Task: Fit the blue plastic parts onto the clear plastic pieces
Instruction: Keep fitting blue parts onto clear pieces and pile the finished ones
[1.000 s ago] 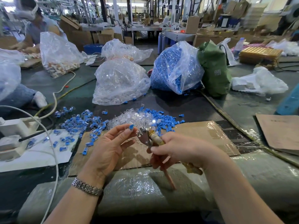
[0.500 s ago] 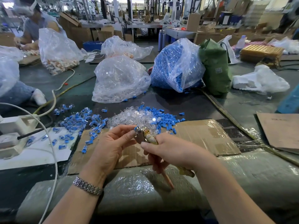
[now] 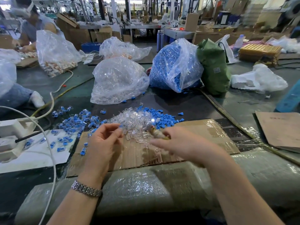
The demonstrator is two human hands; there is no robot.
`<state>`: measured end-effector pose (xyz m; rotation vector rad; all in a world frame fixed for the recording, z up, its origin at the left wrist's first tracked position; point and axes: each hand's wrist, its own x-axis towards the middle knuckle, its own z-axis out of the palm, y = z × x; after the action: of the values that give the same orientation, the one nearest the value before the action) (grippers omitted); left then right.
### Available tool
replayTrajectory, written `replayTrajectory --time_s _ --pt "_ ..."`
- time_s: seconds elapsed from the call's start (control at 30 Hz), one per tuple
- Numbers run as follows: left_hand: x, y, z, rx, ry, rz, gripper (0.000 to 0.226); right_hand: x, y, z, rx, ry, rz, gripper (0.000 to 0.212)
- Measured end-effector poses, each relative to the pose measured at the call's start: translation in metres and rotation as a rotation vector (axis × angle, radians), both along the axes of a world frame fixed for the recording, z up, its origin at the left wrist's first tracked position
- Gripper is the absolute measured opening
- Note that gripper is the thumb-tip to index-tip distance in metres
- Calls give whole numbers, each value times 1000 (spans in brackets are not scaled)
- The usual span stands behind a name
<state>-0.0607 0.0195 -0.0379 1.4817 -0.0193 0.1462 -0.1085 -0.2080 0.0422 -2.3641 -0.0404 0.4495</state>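
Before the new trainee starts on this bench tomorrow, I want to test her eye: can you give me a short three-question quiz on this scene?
1. True or false: the left hand pinches a small blue plastic part at its fingertips.
2. Which bag stands nearer the green bag: A, the bag of blue parts, or B, the bag of clear pieces?
3. Fill in: the loose clear pieces lie heaped at the far edge of the ___ sheet.

Key: 1 true; 2 A; 3 cardboard.
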Motion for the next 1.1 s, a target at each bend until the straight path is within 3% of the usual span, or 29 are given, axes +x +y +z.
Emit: replayTrajectory --time_s 0.1,0.17,0.3,0.47,0.53,0.6,0.63,0.8,0.97,1.1 --pt "7 4 -5 380 -67 408 19 11 -35 -6 -304 -171 -159 29" --pt "9 2 -3 482 -104 519 32 16 -54 -14 -493 -211 -251 24" --pt "2 -12 -4 691 -297 264 20 19 -72 -33 -681 -183 -325 38" --pt "-3 -27 -13 916 -458 -90 22 16 -85 -38 -628 -165 -315 60" --pt "-1 -28 -18 1027 -470 -152 34 12 -88 -31 -570 -208 -328 52" --pt "1 -29 -20 1178 -473 -172 43 5 -93 -25 -535 -236 -276 25" --pt "1 -30 -20 1235 -478 -171 46 1 -94 -23 -524 -212 -218 22" --pt "-1 -32 -19 1280 -490 -164 45 -11 -84 -22 -528 -134 -26 15" --pt "-2 -33 -15 1154 -499 -155 27 -12 -74 -21 -555 -141 5 2" --pt "-5 -32 -12 1125 -524 -113 20 -10 -66 -20 -417 -262 -45 6"
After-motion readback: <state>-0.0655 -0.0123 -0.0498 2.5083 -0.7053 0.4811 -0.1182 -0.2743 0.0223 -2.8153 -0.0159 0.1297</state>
